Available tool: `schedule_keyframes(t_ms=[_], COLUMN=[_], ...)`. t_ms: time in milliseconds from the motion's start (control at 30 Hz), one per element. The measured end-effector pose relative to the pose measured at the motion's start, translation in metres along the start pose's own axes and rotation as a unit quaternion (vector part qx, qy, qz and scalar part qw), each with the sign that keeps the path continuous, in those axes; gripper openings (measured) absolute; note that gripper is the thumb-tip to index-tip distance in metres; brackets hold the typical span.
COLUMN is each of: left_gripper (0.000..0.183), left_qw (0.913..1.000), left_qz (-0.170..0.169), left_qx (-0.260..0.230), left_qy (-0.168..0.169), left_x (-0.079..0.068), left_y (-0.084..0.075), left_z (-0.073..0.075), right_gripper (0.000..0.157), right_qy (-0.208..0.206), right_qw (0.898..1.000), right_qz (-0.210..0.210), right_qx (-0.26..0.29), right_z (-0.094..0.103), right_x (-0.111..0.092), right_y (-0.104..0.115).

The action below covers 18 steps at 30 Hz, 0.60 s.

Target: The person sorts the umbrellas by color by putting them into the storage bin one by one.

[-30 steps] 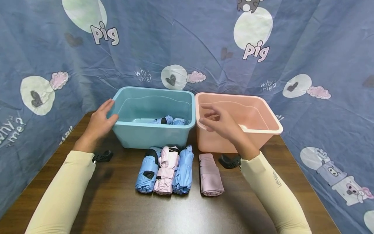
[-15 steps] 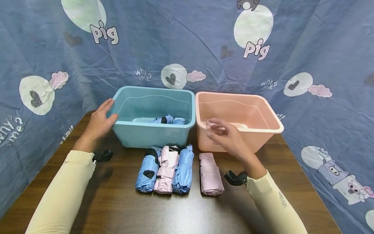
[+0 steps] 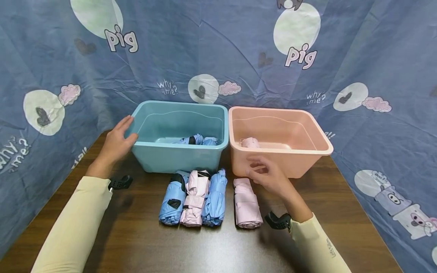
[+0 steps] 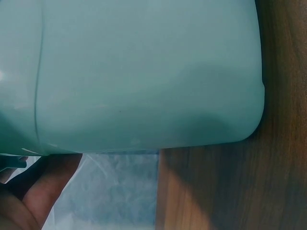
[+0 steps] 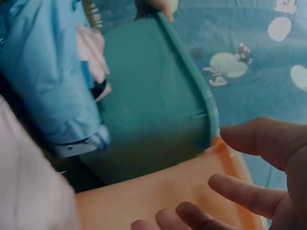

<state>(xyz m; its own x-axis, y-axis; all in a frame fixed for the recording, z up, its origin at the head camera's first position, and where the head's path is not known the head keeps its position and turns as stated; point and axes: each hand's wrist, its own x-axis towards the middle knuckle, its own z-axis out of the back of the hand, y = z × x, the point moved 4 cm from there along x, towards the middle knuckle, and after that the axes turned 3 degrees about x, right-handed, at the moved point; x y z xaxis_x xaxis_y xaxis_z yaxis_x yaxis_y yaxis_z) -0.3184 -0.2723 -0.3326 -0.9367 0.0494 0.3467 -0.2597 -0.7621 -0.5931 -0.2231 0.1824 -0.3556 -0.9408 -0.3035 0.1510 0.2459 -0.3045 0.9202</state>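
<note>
My left hand (image 3: 117, 142) rests at the left rim of a teal bin (image 3: 170, 157), fingers extended; its thumb (image 4: 53, 182) appears against the bin in the left wrist view. My right hand (image 3: 268, 174) hovers before a peach bin (image 3: 304, 161), fingers loosely bent, holding nothing. Just below and left of it lies a pink folded umbrella (image 3: 247, 208). To the left are a blue folded umbrella (image 3: 172, 203), a pink one and another blue one, side by side. Inside the peach bin shows a pink umbrella (image 3: 250, 142); blue umbrellas (image 3: 192, 140) lie in the teal bin, partly hidden.
Both bins stand side by side at the back of a dark wooden table (image 3: 205, 250). Behind them hangs a blue printed cloth (image 3: 218, 45). Black wrist cameras (image 3: 278, 220) sit under both wrists.
My right hand has drawn back from inside the peach bin toward the table, uncovering the pink umbrella in that bin. The left hand has stayed in place.
</note>
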Motion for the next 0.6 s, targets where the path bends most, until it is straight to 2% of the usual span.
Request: schedule_keyframes(t_ms=[233, 600], left_gripper=[0.061, 0.060], left_qw=[0.9999, 1.0000], left_qz=[0.005, -0.001], left_qx=[-0.008, 0.002], left_qy=[0.005, -0.001], left_x=[-0.002, -0.001], left_y=[0.001, 0.000], left_z=[-0.001, 0.001], right_gripper=[0.052, 0.058], right_qy=[0.024, 0.068], right_qw=[0.998, 0.991], right_qz=[-0.060, -0.116], right_qx=[0.003, -0.010], right_z=[-0.003, -0.005], right_x=[-0.004, -0.005], right_y=[-0.023, -0.051])
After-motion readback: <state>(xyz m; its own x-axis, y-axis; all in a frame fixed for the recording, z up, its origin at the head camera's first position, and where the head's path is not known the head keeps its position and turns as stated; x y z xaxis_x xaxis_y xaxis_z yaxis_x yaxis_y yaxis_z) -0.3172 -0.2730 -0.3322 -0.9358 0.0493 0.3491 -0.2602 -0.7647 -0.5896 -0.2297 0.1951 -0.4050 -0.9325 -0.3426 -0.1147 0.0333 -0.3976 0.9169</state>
